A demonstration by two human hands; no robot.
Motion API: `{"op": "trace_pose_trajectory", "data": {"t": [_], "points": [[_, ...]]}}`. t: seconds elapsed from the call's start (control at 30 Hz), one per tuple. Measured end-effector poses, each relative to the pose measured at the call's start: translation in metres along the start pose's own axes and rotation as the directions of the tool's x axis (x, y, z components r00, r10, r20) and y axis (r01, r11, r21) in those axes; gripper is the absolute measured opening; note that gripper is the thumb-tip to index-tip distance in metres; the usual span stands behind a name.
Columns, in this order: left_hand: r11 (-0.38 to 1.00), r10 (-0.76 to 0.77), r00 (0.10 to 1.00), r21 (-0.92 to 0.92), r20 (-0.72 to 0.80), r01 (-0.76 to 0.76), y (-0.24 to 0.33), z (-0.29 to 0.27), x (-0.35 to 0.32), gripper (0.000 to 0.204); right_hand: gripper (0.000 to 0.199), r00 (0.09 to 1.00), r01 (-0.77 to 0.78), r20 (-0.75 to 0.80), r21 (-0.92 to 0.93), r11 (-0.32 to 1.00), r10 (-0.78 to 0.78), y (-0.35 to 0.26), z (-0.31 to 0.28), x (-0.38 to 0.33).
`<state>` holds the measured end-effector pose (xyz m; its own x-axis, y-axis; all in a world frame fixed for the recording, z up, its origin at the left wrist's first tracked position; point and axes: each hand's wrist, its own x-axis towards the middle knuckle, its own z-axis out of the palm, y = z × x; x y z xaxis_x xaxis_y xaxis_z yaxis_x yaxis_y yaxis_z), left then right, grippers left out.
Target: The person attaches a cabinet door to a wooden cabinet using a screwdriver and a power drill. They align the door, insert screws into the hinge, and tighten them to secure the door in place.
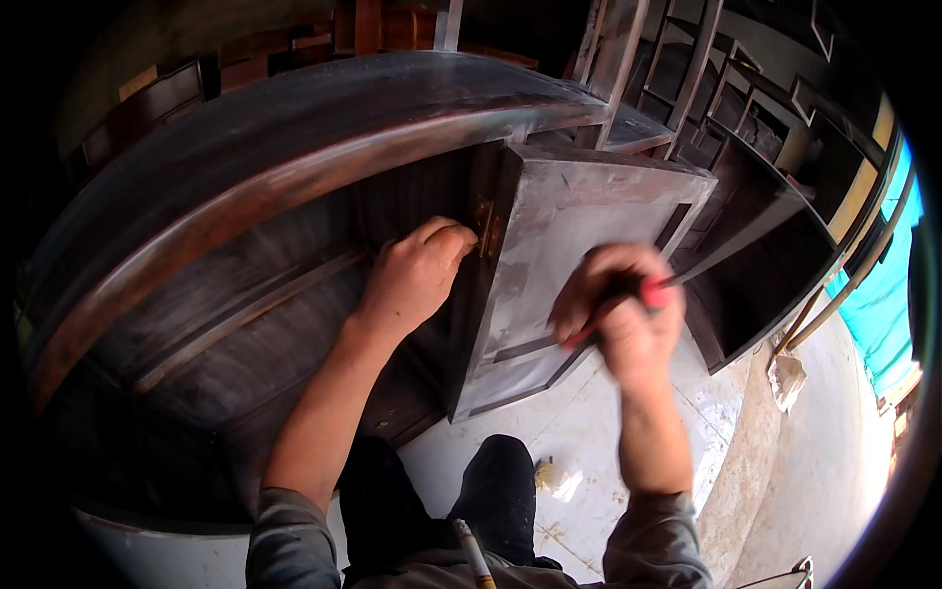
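My left hand [422, 270] reaches into the cabinet opening. Its fingers are pinched together right beside a brass-coloured hinge [488, 228] on the inner edge of the open door; whatever they hold is too small to tell. My right hand [628, 314], blurred by motion, is closed around a screwdriver [655, 293] with a red and dark handle. A long smeared grey shaft stretches from it toward the upper right, away from the hinge. The grey-brown panelled cabinet door [589, 226] stands swung out between my hands. It hangs from a dark wooden cabinet [324, 93] with a curved-looking top.
Inside the cabinet runs a wooden rail [250, 319]. More dark furniture frames [765, 226] stand at the right, and chair-like wooden parts [265, 59] line the back. A turquoise sheet [888, 275] hangs at far right. A cigarette [473, 552] juts in at the bottom above the pale tiled floor [579, 461].
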<state>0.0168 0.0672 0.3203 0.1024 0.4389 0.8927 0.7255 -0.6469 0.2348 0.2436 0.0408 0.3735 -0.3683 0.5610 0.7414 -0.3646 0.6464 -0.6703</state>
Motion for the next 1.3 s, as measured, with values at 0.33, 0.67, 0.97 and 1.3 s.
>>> {"op": "trace_pose_trajectory", "data": {"t": [0.33,0.67,0.97,1.3], "points": [[1.000,0.026,1.000,-0.009,-0.001,-0.026,-0.005,-0.003,-0.002,0.012,0.032,0.873,-0.448,0.016,0.419,0.790,0.487,0.079,0.070,-0.078],[0.999,0.001,1.000,-0.044,0.001,0.000,-0.005,-0.003,0.002,0.013,0.019,0.901,-0.387,-0.037,0.380,0.840,0.432,0.084,0.073,-0.066],[0.954,-0.219,0.973,-0.194,0.066,0.228,-0.001,-0.022,-0.017,0.025,0.019,0.887,-0.393,-0.104,0.336,0.856,0.449,0.088,0.080,-0.063],[0.251,-0.649,0.530,-0.505,0.545,0.826,0.028,-0.076,-0.146,0.036,0.024,0.860,-0.362,-0.090,0.583,0.727,0.502,0.109,0.134,-0.058]]}}
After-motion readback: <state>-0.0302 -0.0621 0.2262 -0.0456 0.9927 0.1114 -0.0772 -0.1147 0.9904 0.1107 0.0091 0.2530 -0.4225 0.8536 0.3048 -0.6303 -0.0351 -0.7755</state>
